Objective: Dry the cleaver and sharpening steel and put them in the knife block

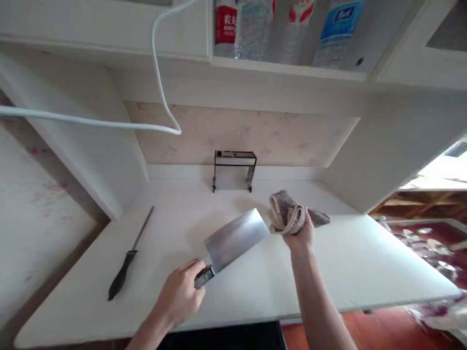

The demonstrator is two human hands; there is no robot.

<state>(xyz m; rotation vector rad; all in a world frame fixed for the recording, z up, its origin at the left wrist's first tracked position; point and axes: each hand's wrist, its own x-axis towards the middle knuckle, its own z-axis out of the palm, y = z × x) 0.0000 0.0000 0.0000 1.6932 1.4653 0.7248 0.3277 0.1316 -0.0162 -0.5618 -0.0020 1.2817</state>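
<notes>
My left hand (pixel 182 294) is wrapped round the dark handle of a cleaver (pixel 237 240). Its broad metal blade points up and to the right, held over the white counter. In my right hand (pixel 301 236) is a bunched brown-and-beige cloth (pixel 288 214), close to the blade's far corner; a small gap shows between them. A honing steel (pixel 127 262) with a black handle lies on the counter to the left of my left hand. Toward the back wall stands a black-framed knife rack (pixel 235 158), apart from both hands.
The white counter (pixel 339 267) runs between two side panels. Overhead, a shelf (pixel 292 68) bears several bottles (pixel 255 29). A white cable (pixel 160 87) hangs down at the upper left. Wooden shelving and shiny items are at the far right, and a dark object (pixel 226 336) is below the front edge.
</notes>
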